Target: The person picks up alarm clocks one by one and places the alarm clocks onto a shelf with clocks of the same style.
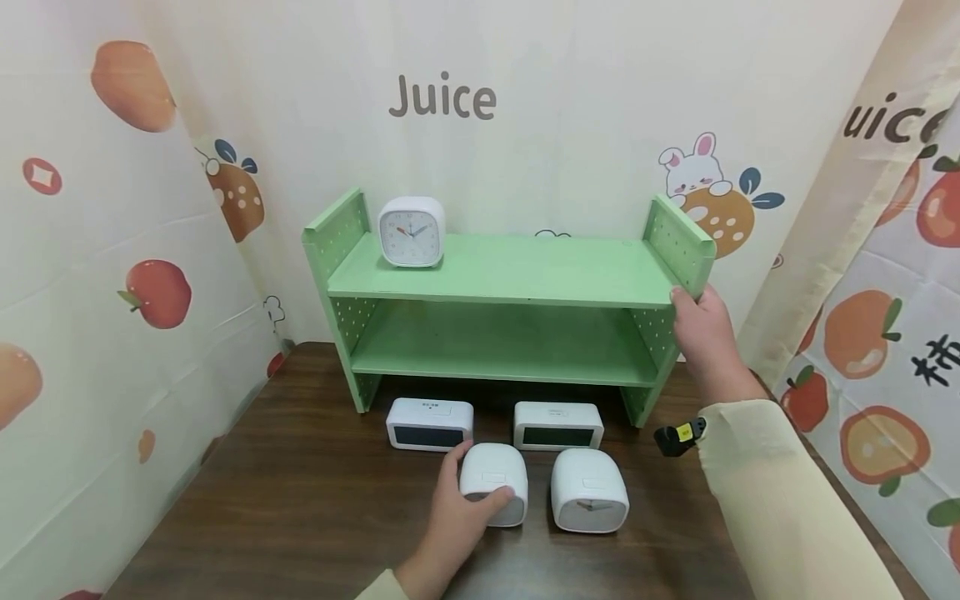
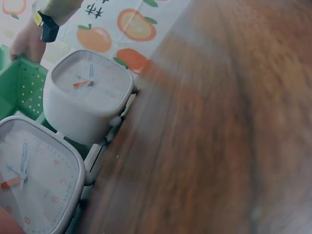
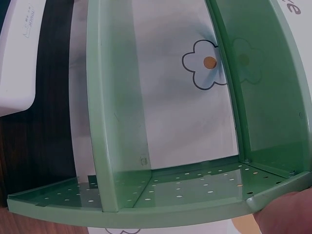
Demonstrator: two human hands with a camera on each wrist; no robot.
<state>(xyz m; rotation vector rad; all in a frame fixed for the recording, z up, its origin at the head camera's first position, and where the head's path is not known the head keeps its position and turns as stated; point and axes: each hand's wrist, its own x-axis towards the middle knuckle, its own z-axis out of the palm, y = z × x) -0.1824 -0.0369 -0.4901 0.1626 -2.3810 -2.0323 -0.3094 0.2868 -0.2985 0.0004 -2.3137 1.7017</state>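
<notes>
A white alarm clock (image 1: 491, 462) stands on the dark wooden table, its face toward the near edge. My left hand (image 1: 453, 521) holds it, with the thumb across its front and fingers along its left side. In the left wrist view, the held clock's dial (image 2: 46, 190) shows orange and blue hands. To its right is a matching alarm clock (image 1: 589, 487). My right hand (image 1: 707, 337) grips the right side panel of a green two-tier shelf (image 1: 555, 271), thumb toward the upper board. In the right wrist view, part of that hand (image 3: 287, 214) shows at the panel's edge.
Another white alarm clock (image 1: 412, 233) stands at the left of the upper board. Two white rectangular digital clocks (image 1: 430, 412) lie before the shelf's base, one left and one right. A fruit-printed curtain (image 1: 525, 108) hangs behind and at both sides.
</notes>
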